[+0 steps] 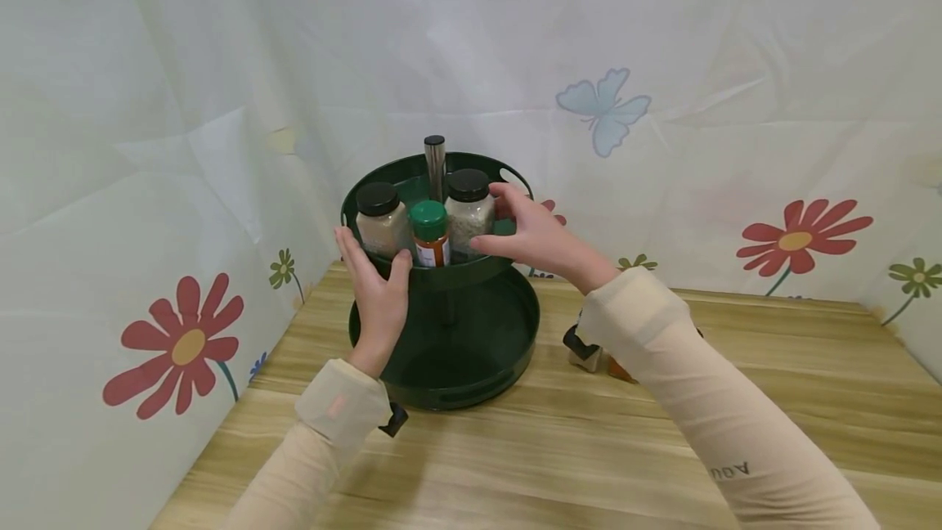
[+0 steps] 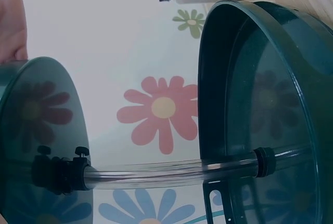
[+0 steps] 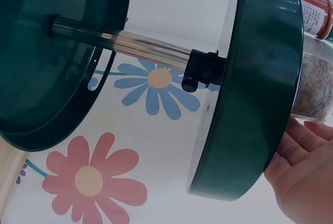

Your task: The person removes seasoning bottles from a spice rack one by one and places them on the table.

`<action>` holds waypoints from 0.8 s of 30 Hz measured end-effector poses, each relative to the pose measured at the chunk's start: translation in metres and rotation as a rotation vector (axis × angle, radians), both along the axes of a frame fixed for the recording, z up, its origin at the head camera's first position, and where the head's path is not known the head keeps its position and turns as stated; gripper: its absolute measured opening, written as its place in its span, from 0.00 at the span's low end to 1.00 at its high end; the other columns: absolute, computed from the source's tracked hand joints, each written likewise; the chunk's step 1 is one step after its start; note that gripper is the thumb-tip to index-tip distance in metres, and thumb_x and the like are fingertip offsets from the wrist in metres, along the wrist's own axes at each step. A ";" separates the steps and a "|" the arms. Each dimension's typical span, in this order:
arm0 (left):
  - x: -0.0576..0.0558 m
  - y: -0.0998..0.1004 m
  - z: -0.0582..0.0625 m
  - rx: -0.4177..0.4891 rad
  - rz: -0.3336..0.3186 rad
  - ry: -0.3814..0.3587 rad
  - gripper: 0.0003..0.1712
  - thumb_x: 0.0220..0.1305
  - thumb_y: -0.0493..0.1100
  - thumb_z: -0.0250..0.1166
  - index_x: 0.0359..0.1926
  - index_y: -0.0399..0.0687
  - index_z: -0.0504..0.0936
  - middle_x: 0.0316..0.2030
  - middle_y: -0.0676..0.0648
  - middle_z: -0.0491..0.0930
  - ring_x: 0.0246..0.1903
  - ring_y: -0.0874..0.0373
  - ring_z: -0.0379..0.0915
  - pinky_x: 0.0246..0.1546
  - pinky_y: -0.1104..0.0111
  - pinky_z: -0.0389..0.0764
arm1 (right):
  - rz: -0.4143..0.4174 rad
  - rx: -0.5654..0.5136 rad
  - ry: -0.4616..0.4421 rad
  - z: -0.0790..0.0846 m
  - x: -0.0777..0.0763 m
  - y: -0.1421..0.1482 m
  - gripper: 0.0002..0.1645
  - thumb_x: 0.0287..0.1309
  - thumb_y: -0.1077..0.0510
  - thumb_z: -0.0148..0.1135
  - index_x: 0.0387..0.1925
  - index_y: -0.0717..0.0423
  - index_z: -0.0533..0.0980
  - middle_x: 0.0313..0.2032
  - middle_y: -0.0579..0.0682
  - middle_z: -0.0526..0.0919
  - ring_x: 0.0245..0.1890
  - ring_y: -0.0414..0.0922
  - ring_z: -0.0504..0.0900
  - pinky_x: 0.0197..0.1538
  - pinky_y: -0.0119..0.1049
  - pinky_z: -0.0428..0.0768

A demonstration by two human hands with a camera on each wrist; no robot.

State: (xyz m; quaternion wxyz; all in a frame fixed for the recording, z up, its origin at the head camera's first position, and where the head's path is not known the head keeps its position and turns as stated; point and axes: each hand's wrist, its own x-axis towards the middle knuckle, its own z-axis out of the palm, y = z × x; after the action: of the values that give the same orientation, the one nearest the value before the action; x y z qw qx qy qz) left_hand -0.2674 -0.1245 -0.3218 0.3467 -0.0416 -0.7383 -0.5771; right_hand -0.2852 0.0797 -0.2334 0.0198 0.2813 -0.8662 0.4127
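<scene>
A two-tier dark green turntable rack point(image 1: 445, 383) stands on the table. In its upper tray, a black-lidded seasoning jar point(image 1: 381, 223) with beige powder sits at left, and a green-capped spice bottle point(image 1: 430, 235) in the middle. My right hand point(image 1: 540, 235) grips a second black-lidded seasoning jar point(image 1: 469, 215) with speckled contents, its thumb in front and fingers behind. That jar point(image 3: 315, 86) is at the tray's edge in the right wrist view. My left hand point(image 1: 379, 293) touches the upper tray's front left rim, fingers extended and thumb near the powder jar.
The lower tray point(image 1: 449, 342) holds nothing visible. A metal pole point(image 1: 436, 166) rises through the rack. More containers point(image 1: 585, 357) stand on the wooden table point(image 1: 500, 464), partly hidden by my right sleeve. A flower-printed curtain point(image 1: 471, 39) hangs close behind and at the left.
</scene>
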 end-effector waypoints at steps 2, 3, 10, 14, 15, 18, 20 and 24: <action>0.000 0.000 0.000 0.001 0.000 0.000 0.48 0.60 0.52 0.53 0.69 0.48 0.31 0.70 0.47 0.27 0.67 0.58 0.25 0.65 0.51 0.39 | -0.005 -0.003 0.008 0.000 0.000 -0.003 0.48 0.51 0.47 0.60 0.66 0.57 0.48 0.57 0.56 0.67 0.57 0.47 0.64 0.59 0.50 0.65; 0.000 0.000 0.000 0.001 -0.001 0.000 0.48 0.60 0.52 0.53 0.69 0.48 0.32 0.70 0.47 0.27 0.67 0.58 0.25 0.65 0.51 0.39 | -0.002 -0.010 0.009 0.000 0.000 -0.004 0.48 0.51 0.48 0.60 0.66 0.58 0.48 0.56 0.56 0.67 0.57 0.48 0.64 0.59 0.50 0.65; 0.000 0.000 0.001 0.004 0.005 -0.003 0.48 0.60 0.52 0.53 0.69 0.45 0.32 0.70 0.47 0.28 0.67 0.58 0.25 0.65 0.52 0.40 | 0.026 -0.050 0.034 -0.003 -0.006 -0.010 0.38 0.49 0.50 0.62 0.59 0.55 0.57 0.49 0.53 0.71 0.47 0.47 0.70 0.54 0.46 0.71; 0.000 0.001 0.001 0.003 0.009 -0.002 0.48 0.60 0.52 0.53 0.69 0.46 0.32 0.70 0.47 0.28 0.67 0.58 0.26 0.65 0.52 0.40 | 0.015 -0.057 0.047 -0.005 -0.009 -0.012 0.36 0.48 0.50 0.63 0.56 0.55 0.58 0.47 0.53 0.72 0.45 0.47 0.71 0.51 0.46 0.73; 0.001 0.001 0.001 0.003 0.009 -0.003 0.48 0.60 0.52 0.53 0.69 0.47 0.32 0.70 0.47 0.28 0.67 0.58 0.26 0.65 0.52 0.40 | 0.011 -0.059 0.048 -0.005 -0.009 -0.013 0.36 0.48 0.50 0.63 0.56 0.54 0.58 0.47 0.53 0.72 0.45 0.47 0.72 0.51 0.46 0.73; 0.001 0.001 0.002 0.002 0.010 -0.002 0.48 0.59 0.52 0.53 0.69 0.46 0.32 0.70 0.47 0.28 0.67 0.58 0.26 0.65 0.52 0.39 | 0.009 -0.063 0.047 -0.004 -0.010 -0.014 0.35 0.47 0.51 0.64 0.55 0.55 0.59 0.46 0.53 0.72 0.44 0.47 0.72 0.50 0.45 0.74; 0.001 0.001 0.002 0.002 0.010 -0.001 0.48 0.59 0.52 0.53 0.69 0.46 0.32 0.70 0.47 0.28 0.67 0.58 0.25 0.65 0.52 0.39 | 0.000 -0.047 0.049 -0.004 -0.011 -0.015 0.36 0.47 0.51 0.65 0.54 0.55 0.58 0.47 0.54 0.72 0.45 0.47 0.73 0.51 0.45 0.73; 0.000 0.000 0.001 -0.001 0.010 0.001 0.48 0.59 0.52 0.53 0.69 0.45 0.32 0.70 0.47 0.28 0.67 0.57 0.26 0.65 0.51 0.39 | -0.025 0.003 0.048 -0.003 -0.012 -0.015 0.39 0.45 0.50 0.66 0.56 0.55 0.57 0.48 0.54 0.72 0.46 0.47 0.72 0.52 0.46 0.73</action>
State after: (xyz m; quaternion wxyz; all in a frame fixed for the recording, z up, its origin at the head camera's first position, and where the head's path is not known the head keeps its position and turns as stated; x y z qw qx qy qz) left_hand -0.2669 -0.1244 -0.3206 0.3498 -0.0383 -0.7386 -0.5751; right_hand -0.2971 0.0643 -0.2361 0.0451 0.2804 -0.8694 0.4044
